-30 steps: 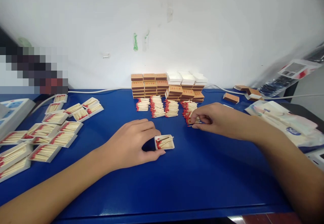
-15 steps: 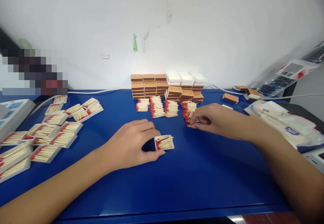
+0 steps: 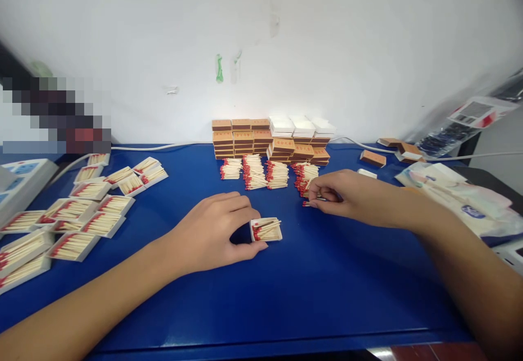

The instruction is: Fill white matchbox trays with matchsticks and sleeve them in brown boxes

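Observation:
My left hand (image 3: 216, 230) grips a white matchbox tray (image 3: 267, 230) at its left side, thumb at the near edge and index finger at the far edge. Loose red-headed matches lie in the tray, some slanted over its rim. My right hand (image 3: 339, 197) is closed in a pinch at the near end of the rightmost match pile (image 3: 304, 176). A few matches (image 3: 309, 203) show at its thumb and fingertips; the fingers partly cover the pile. Left of it are more match heaps, the nearest being one pile (image 3: 277, 175) in a row.
Brown matchboxes (image 3: 243, 140) and white trays (image 3: 302, 126) are stacked by the wall. Filled trays (image 3: 102, 223) spread over the left of the blue table (image 3: 294, 306). On the right lie matchbox sleeves (image 3: 373, 158), a wipes pack (image 3: 466, 200) and a cable (image 3: 461, 157).
My right hand has shifted slightly toward me at the pile, and the matches at its fingertips show a little more. My left hand keeps its hold on the tray.

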The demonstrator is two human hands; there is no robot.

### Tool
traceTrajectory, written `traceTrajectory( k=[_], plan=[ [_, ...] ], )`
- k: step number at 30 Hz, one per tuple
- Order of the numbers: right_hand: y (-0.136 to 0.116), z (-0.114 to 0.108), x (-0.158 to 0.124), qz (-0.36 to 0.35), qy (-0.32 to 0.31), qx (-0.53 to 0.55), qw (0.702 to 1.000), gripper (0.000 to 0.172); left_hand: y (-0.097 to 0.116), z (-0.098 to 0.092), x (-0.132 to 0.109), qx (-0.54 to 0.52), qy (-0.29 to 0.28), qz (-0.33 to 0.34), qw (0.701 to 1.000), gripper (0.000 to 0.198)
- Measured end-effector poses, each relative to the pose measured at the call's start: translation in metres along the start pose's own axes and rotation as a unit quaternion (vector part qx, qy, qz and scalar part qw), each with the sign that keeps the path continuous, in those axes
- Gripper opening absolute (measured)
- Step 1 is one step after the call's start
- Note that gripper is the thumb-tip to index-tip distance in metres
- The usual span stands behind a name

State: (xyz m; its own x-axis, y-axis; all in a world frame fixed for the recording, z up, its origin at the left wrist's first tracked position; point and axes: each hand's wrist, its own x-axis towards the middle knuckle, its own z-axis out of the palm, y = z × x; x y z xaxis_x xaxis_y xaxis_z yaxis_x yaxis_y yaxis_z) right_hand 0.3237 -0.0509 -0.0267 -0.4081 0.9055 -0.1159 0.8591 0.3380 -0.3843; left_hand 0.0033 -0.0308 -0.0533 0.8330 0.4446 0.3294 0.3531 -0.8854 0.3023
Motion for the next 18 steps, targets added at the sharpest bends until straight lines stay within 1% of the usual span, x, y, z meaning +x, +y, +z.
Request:
traceTrajectory(
  k=[4,6,8,11,14,16,18],
  plan=[
    [-0.005,-0.003,-0.003,0.002,-0.013,0.005,1.000,0.029,0.000,0.001,-0.001,-0.001,0.001,0.000,1.000,0.026],
    [-0.012,-0.002,-0.003,-0.009,-0.011,0.016,1.000,0.030,0.000,0.001,-0.001,-0.002,0.002,-0.001,1.000,0.026],
    [-0.026,0.003,-0.002,-0.025,0.013,0.038,0.999,0.028,0.000,0.001,0.000,-0.003,0.001,-0.002,1.000,0.026],
    [-0.053,0.018,0.001,-0.045,0.062,0.074,0.994,0.021,0.000,0.001,0.002,-0.010,-0.006,-0.004,1.000,0.025],
    [-0.076,0.034,0.005,-0.075,0.077,0.063,0.992,0.013,0.001,0.002,0.003,-0.011,-0.007,-0.004,1.000,0.023],
    [-0.080,0.036,0.006,-0.085,0.081,0.047,0.992,0.011,0.002,0.002,0.004,-0.009,-0.004,-0.004,1.000,0.023],
    [-0.071,0.028,0.003,-0.076,0.107,0.042,0.990,0.013,0.002,0.002,0.004,-0.009,-0.002,-0.004,1.000,0.023]
  ],
)
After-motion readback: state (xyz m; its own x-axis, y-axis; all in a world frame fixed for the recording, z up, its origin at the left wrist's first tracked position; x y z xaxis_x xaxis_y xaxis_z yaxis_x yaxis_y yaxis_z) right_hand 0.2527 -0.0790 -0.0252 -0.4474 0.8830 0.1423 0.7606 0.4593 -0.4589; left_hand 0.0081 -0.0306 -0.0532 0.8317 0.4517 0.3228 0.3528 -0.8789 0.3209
